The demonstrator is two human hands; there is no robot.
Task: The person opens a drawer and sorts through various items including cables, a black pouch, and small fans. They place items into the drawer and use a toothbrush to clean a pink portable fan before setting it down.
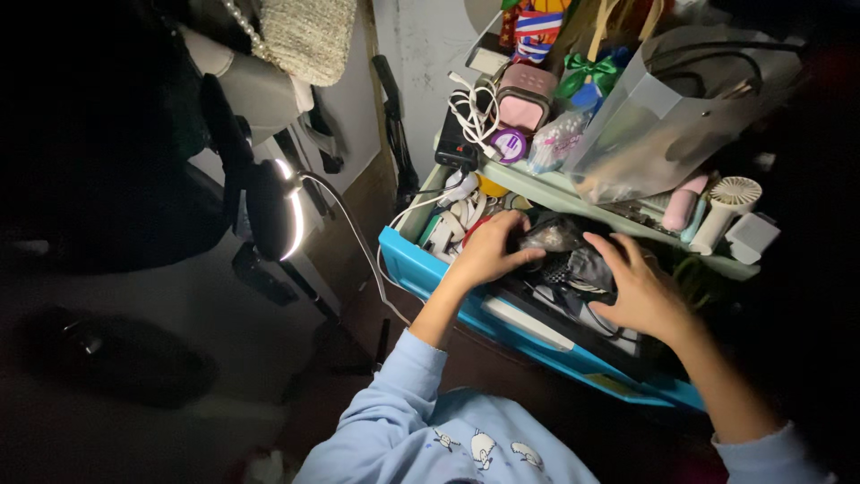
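Two hands down in an open blue drawer (421,269), both on a dark bundle of crumpled plastic wrap and cords (564,255) lying near the drawer's middle. Left hand (491,251) curled over the bundle's left end, fingers bent and pressing, thumb underneath, so a loose grip on the wrap rather than a clench. Right hand (638,291) spread flat on the bundle's right side, fingers open, resting and not closed round anything.

Likely light and soft, that bundle: crinkly film, slippery to the touch, apt to shift and snag on the black cables (591,318) beneath. Best taken from under both ends at once, gathering film and cord together, not by a pinch of film alone.

Beside it, to the left, a tangle of white cables and plugs (457,215). Above the drawer, a crowded shelf top: a pink box (524,99), a coiled white charger cord (475,112), a clear plastic bag (663,125), a small white handheld fan (727,208). Further left, a ring lamp (282,211) glowing against a dim wall, dark floor below. Poor light throughout; much of the room lost in shadow.
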